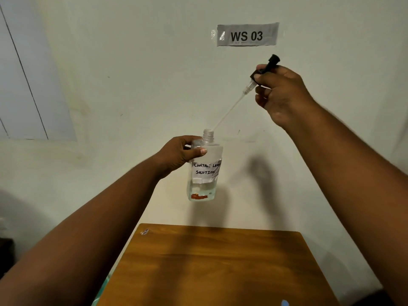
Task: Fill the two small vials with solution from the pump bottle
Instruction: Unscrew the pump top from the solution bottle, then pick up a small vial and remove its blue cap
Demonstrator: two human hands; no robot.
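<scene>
Left hand [178, 154] held the bottle [204, 168] in mid-air above the far edge of the table [212, 268], fingers wrapped round its shoulder, thumb across the front just above the handwritten label [206, 171]. Bottle stood near upright, long axis vertical, open neck [208, 134] pointing up; a shallow pool of clear liquid sat at the bottom. Right hand [280, 93] was closed on the black pump head [266, 68], raised up and to the right. Pump lay on a slant, long axis running from upper right to lower left, nozzle end up, dip tube [229, 110] trailing down toward the neck. Tube tip looked to be at or just over the rim; whether it was inside could not be told, the tube being clear and thin. No vials in view. Judged step: pump going out of or into the bottle. To do it well, keep the bottle steady and plumb, move the pump along the tube's own line so the tip does not catch the rim or flick drops, and keep the tube off the table and fingers.
</scene>
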